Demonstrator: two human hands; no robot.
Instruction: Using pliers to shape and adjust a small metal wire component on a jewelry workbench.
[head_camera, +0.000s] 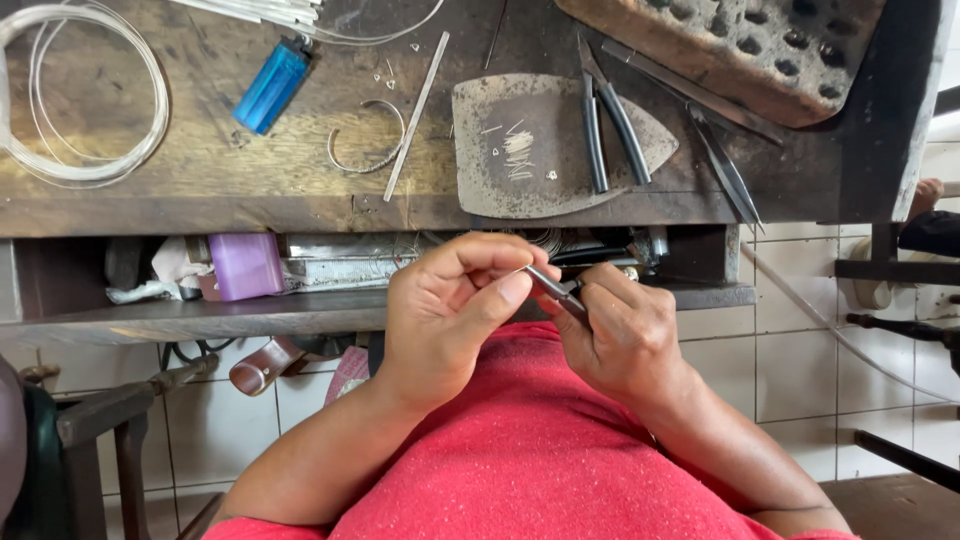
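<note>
A worn, scratched wooden workbench (200, 180) holds a dull, pitted metal plate (540, 150), dark-handled steel pliers (612, 125), a glossy blue plastic lighter (270, 85) and clear, shiny plastic tubing (90, 170). The shirt (540, 450) is matt red cloth.

Soft daylight fills the room, brightest on the white tiled floor (800, 370) at the right. The wooden bench (200, 160) sits evenly lit, its shelf below in shadow. Everything looks sharp, with slight bending near the edges.
</note>
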